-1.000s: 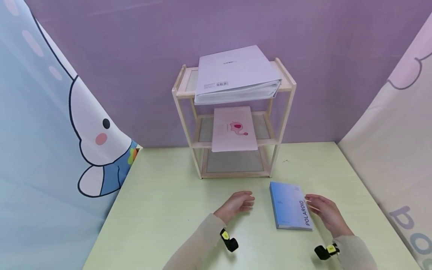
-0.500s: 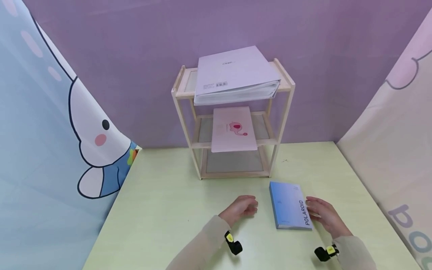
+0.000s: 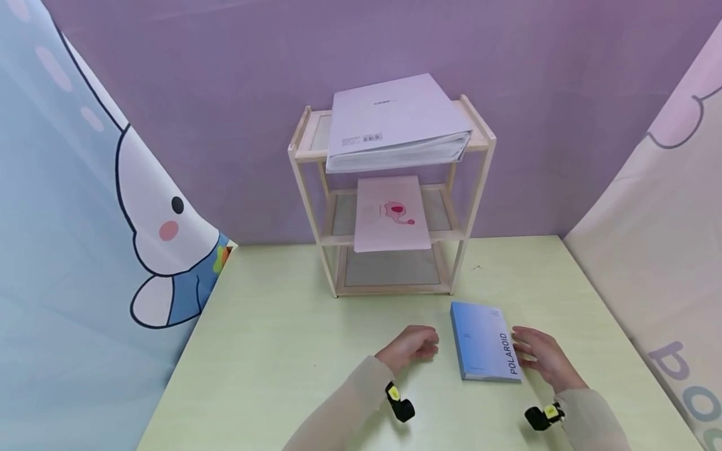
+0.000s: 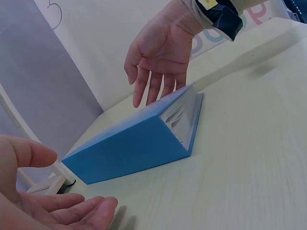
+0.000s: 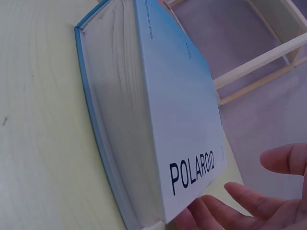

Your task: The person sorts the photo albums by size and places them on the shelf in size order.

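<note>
A thick blue photo album (image 3: 485, 343) marked POLAROID lies flat on the table, its pale page block showing in both wrist views. To its left is my left hand (image 3: 410, 346), apart from the spine, thumb and fingers spread loosely with nothing between them in the left wrist view. My right hand (image 3: 544, 357) is at the album's right edge, fingers loosely extended. Its fingertips (image 5: 192, 213) reach the cover's edge in the right wrist view; whether they press on it I cannot tell. No finger is curled round the album.
Behind the album stands a three-tier wooden rack (image 3: 395, 291). A large white binder (image 3: 395, 119) lies on its top, overhanging the front. On the middle shelf is a pink booklet (image 3: 390, 216) with an elephant drawing. Printed curtains (image 3: 68, 250) flank the pale green table (image 3: 254, 376).
My left hand has moved right, closer to the album's spine, and slightly nearer the front. The right hand has stayed almost in place at the right edge. The album has not moved.
</note>
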The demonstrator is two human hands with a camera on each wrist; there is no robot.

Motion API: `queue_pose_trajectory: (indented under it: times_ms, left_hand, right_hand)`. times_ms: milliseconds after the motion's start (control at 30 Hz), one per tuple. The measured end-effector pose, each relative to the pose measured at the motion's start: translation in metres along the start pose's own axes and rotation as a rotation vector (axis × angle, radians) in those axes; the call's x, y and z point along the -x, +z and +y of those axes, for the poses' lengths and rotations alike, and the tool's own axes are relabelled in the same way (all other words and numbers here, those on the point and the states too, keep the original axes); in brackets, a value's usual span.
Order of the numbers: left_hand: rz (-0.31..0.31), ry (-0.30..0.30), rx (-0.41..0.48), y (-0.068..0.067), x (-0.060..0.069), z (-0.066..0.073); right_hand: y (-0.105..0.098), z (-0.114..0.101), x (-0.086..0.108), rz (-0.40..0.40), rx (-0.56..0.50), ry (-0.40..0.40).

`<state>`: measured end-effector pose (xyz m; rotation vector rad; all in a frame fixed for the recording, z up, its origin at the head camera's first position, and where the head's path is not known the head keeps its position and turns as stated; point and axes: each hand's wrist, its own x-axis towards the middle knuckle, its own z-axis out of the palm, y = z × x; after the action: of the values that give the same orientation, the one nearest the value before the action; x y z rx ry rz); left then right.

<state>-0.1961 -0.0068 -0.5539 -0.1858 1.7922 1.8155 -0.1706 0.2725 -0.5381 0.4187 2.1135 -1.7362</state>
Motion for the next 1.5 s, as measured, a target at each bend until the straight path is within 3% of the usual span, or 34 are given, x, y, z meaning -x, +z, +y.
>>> queue_pose_trajectory:
  times_ms: [233, 533, 867, 1500]
  left_hand:
    - [0.004, 0.004, 0.021, 0.006, -0.005, -0.003]
    - [0.006, -0.008, -0.008, 0.013, -0.005, 0.003]
    - [0.053, -0.036, -0.042, 0.029, -0.006, -0.009]
    - [0.078, -0.038, 0.002, 0.033, -0.011, 0.001]
  right_hand:
    - [-0.002, -0.003, -0.002, -0.009, 0.022, -0.001]
    - [-0.002, -0.006, -0.002, -0.006, 0.044, 0.019]
    - [-0.001, 0.002, 0.002, 0.003, 0.026, 0.053]
    - [-0.004, -0.004, -0.005, 0.012, -0.031, 0.088]
